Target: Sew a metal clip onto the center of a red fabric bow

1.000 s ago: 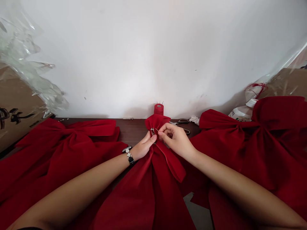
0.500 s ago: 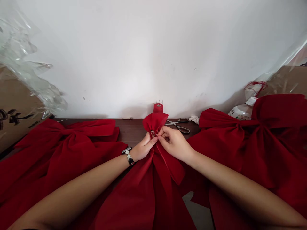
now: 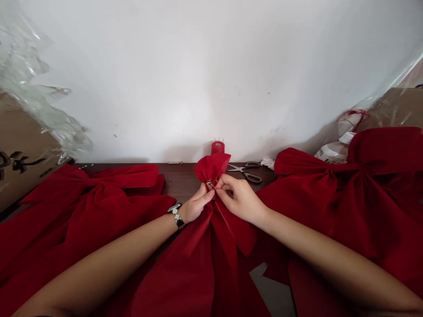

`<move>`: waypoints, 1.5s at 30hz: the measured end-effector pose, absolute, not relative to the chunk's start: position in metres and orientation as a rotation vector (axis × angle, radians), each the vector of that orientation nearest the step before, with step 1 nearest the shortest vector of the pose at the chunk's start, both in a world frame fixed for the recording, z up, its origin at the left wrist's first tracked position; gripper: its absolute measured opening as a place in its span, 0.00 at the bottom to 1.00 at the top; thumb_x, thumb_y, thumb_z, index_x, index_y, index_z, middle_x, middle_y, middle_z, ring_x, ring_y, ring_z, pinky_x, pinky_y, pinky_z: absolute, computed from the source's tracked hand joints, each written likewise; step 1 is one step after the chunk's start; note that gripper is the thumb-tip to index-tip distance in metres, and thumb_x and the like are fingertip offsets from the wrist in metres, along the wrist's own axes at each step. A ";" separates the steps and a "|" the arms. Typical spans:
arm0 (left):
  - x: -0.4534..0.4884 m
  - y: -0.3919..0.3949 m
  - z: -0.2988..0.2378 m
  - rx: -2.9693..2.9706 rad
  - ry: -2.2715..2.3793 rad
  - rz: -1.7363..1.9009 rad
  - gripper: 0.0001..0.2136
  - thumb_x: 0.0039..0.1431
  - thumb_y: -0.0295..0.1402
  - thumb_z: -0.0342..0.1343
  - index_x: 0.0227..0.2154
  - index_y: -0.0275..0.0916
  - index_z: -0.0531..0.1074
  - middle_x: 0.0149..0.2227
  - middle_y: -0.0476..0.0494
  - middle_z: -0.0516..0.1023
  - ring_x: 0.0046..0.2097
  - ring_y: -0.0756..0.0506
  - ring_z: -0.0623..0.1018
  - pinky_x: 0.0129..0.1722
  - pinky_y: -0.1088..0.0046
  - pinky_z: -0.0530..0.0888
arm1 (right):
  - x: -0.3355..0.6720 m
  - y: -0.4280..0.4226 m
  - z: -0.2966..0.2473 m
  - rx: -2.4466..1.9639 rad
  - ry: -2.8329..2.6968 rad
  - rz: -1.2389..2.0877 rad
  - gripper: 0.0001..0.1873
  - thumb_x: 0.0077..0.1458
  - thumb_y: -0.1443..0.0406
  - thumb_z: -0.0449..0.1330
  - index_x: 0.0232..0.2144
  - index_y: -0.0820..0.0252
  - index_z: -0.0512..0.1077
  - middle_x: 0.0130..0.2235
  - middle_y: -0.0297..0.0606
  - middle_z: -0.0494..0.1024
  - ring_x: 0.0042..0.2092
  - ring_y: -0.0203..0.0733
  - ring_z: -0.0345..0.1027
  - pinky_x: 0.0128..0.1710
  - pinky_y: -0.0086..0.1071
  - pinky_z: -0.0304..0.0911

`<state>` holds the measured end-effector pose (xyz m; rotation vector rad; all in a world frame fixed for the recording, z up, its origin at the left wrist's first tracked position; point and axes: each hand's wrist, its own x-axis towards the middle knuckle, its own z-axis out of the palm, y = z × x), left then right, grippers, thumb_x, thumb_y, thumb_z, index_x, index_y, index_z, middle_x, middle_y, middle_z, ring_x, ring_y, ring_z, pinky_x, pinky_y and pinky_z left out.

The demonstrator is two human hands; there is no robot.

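Red fabric bow (image 3: 211,169), soft and limp, best held at its gathered centre: your left hand (image 3: 198,203) closed on the folds, your right hand (image 3: 239,197) pinching a metal clip (image 3: 209,184).

Dark brown wooden tabletop (image 3: 185,176), running along a white wall. Directly beneath the right hand's fingers (image 3: 224,187): central red bow (image 3: 211,169), gathered at the tabletop's near side and hanging over the front edge. Beyond the fingertips: red ribbon spool (image 3: 217,147), upright, pins in its top; base hidden by the bow, so contact with the tabletop is uncertain. Right of the fingers: black-handled scissors (image 3: 246,171), lying flat, blades toward the bow. Further right: crumpled white cloth (image 3: 267,164), against the wall. Well left of the fingers: small metal strip (image 3: 175,163) at the far edge. Large red bows lie either side: left (image 3: 82,193), right (image 3: 313,185).
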<state>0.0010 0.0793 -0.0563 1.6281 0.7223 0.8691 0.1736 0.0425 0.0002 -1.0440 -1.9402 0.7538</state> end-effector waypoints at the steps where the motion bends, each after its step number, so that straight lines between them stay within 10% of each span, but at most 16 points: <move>1: 0.001 0.079 -0.056 1.631 0.719 0.873 0.35 0.59 0.57 0.48 0.63 0.41 0.57 0.64 0.40 0.61 0.68 0.36 0.52 0.68 0.59 0.46 | 0.174 0.042 0.000 -1.043 -1.940 0.760 0.05 0.55 0.72 0.52 0.28 0.60 0.62 0.22 0.28 0.67 0.22 0.30 0.57 0.24 0.23 0.51; 45: 0.003 0.079 -0.062 2.218 0.478 1.107 0.26 0.68 0.48 0.32 0.55 0.38 0.67 0.52 0.36 0.75 0.52 0.41 0.74 0.54 0.63 0.70 | 0.168 0.035 -0.029 -0.890 -1.861 0.585 0.09 0.60 0.65 0.54 0.31 0.57 0.56 0.27 0.30 0.67 0.25 0.30 0.62 0.27 0.22 0.56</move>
